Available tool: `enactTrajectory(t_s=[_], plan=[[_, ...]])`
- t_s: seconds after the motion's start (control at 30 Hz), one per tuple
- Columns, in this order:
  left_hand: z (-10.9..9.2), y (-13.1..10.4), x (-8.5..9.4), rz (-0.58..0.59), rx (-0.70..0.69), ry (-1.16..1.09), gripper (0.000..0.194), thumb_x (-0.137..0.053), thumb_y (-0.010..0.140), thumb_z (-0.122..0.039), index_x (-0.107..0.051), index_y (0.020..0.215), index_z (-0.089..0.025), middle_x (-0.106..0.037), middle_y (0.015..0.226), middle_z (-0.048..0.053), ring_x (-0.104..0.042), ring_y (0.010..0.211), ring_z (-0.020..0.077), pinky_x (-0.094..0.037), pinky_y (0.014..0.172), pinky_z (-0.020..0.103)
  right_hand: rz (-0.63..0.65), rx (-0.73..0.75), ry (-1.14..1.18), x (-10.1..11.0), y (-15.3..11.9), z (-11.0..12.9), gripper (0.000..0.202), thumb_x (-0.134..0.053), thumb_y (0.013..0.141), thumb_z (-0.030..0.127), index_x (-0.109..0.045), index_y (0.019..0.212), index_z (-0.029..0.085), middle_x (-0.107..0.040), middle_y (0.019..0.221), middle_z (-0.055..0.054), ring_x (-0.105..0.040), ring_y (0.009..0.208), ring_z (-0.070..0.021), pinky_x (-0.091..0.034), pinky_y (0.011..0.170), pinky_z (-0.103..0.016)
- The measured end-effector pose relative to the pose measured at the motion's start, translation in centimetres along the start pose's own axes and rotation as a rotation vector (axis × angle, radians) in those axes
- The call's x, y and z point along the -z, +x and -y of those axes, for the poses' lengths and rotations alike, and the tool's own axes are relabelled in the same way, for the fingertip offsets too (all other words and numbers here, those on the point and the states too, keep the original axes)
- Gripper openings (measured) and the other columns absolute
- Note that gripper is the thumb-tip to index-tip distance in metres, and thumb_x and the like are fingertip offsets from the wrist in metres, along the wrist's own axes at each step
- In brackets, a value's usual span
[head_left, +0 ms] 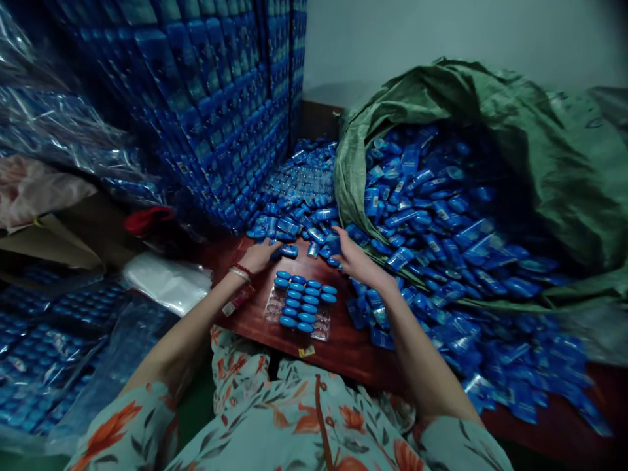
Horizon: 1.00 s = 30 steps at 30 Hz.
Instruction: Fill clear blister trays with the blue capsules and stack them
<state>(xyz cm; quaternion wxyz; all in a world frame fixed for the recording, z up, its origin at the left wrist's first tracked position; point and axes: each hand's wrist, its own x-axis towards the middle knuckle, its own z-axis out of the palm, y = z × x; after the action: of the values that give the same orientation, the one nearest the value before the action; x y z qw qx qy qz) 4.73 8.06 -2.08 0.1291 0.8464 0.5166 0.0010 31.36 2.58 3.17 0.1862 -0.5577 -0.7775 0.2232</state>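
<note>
My left hand (261, 256) is at the near edge of a pile of small blue packets, its fingers closed on a blue packet (288, 250). My right hand (357, 260) reaches into the same pile from the right, thumb and fingers apart around some blue packets (326, 251); its fingertips are partly hidden. Between my forearms a clear plastic tray (321, 330) lies on the reddish-brown tabletop (255, 327). Blue oval pieces (293, 303) stand in rows in its middle, and several cups at its left and lower right sides hold nothing.
A large green woven sack (353, 150) lies open on the right, spilling blue packets (432, 216) across the table. Tall stacks of blue packs (210, 98) rise at the back left. To the left are clear plastic bags (167, 281), a cardboard box (53, 245) and a red cloth-like item (150, 220).
</note>
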Motion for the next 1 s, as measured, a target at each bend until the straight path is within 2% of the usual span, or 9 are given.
enactTrajectory(t_s=[0.07,0.17,0.27,0.37,0.47,0.6,0.77,0.9,1.0], plan=[[1.3,-2.5,0.2,-0.097,0.006,-0.092,0.035,-0.047,0.084,-0.021,-0.051,0.119,-0.020,-0.056,0.112,0.012,-0.061,0.086,0.0225,-0.048,0.074,0.033,0.062,-0.024,-0.023,2.2,-3.8,0.3,0.066,-0.050,0.078,0.016,-0.024,0.139,0.017,-0.059,0.115,-0.012,-0.059,0.101,-0.0258,-0.046,0.083,-0.036],[2.5,-6.9,-0.2,-0.357,0.034,-0.392,0.022,-0.045,0.086,-0.027,-0.056,0.103,-0.018,-0.062,0.097,0.007,-0.060,0.085,0.0195,-0.048,0.079,0.032,0.184,-0.054,-0.013,3.8,-9.1,1.1,0.044,-0.053,0.081,0.022,-0.043,0.123,0.024,-0.064,0.099,-0.005,-0.062,0.087,-0.0226,-0.048,0.073,-0.031],[1.7,-10.9,-1.2,-0.481,0.098,-0.561,0.020,-0.051,0.085,-0.034,-0.058,0.096,-0.019,-0.062,0.090,0.004,-0.058,0.083,0.0183,-0.048,0.079,0.033,0.223,-0.042,0.008,2.5,-11.9,1.8,0.018,-0.050,0.087,0.028,-0.052,0.105,0.026,-0.064,0.094,-0.003,-0.060,0.083,-0.0200,-0.048,0.072,-0.031],[-0.8,-13.0,-2.4,-0.488,0.091,-0.665,0.018,-0.051,0.086,-0.032,-0.058,0.097,-0.020,-0.061,0.096,0.005,-0.058,0.089,0.0177,-0.049,0.081,0.032,0.101,-0.026,-0.023,-1.2,-12.2,1.9,0.018,-0.043,0.091,0.026,-0.053,0.107,0.024,-0.062,0.100,-0.007,-0.057,0.092,-0.0212,-0.047,0.080,-0.035],[-2.9,-13.0,-3.8,-0.513,0.045,-0.659,0.020,-0.046,0.088,-0.026,-0.056,0.105,-0.020,-0.060,0.099,0.005,-0.058,0.092,0.0172,-0.049,0.082,0.032,-0.060,-0.042,-0.149,-5.1,-11.6,1.9,0.026,-0.039,0.092,0.021,-0.049,0.115,0.019,-0.060,0.102,-0.011,-0.056,0.093,-0.0237,-0.046,0.081,-0.039],[-3.1,-12.0,-5.5,-0.495,-0.145,-0.500,0.026,-0.039,0.090,-0.017,-0.050,0.114,-0.019,-0.059,0.101,0.006,-0.057,0.092,0.0158,-0.049,0.081,0.030,-0.131,0.018,-0.302,-7.9,-11.8,1.6,0.025,-0.036,0.092,0.017,-0.052,0.111,0.018,-0.060,0.095,-0.010,-0.056,0.087,-0.0217,-0.046,0.075,-0.034],[-2.9,-11.4,-4.7,-0.398,-0.405,-0.193,0.031,-0.032,0.093,-0.014,-0.048,0.119,-0.017,-0.057,0.105,0.010,-0.053,0.092,0.0179,-0.048,0.077,0.031,-0.052,0.152,-0.540,-7.4,-11.8,2.0,0.028,-0.035,0.090,0.009,-0.057,0.105,0.016,-0.059,0.084,-0.007,-0.052,0.074,-0.0187,-0.039,0.064,-0.031],[-3.9,-10.7,-3.2,-0.241,-0.451,-0.093,0.030,-0.032,0.092,-0.012,-0.052,0.113,-0.017,-0.057,0.106,0.010,-0.051,0.092,0.0190,-0.047,0.075,0.032,0.149,0.231,-0.663,-6.5,-9.7,3.6,0.020,-0.044,0.086,0.008,-0.060,0.096,0.015,-0.060,0.082,-0.007,-0.054,0.075,-0.0204,-0.037,0.067,-0.033],[-4.3,-10.8,-3.1,-0.266,-0.436,-0.054,0.032,-0.033,0.091,-0.011,-0.052,0.117,-0.018,-0.056,0.107,0.011,-0.051,0.093,0.0195,-0.047,0.078,0.034,0.202,0.188,-0.692,-6.7,-8.5,4.3,0.019,-0.046,0.086,0.008,-0.061,0.093,0.015,-0.061,0.083,-0.009,-0.055,0.076,-0.0210,-0.038,0.068,-0.033]])
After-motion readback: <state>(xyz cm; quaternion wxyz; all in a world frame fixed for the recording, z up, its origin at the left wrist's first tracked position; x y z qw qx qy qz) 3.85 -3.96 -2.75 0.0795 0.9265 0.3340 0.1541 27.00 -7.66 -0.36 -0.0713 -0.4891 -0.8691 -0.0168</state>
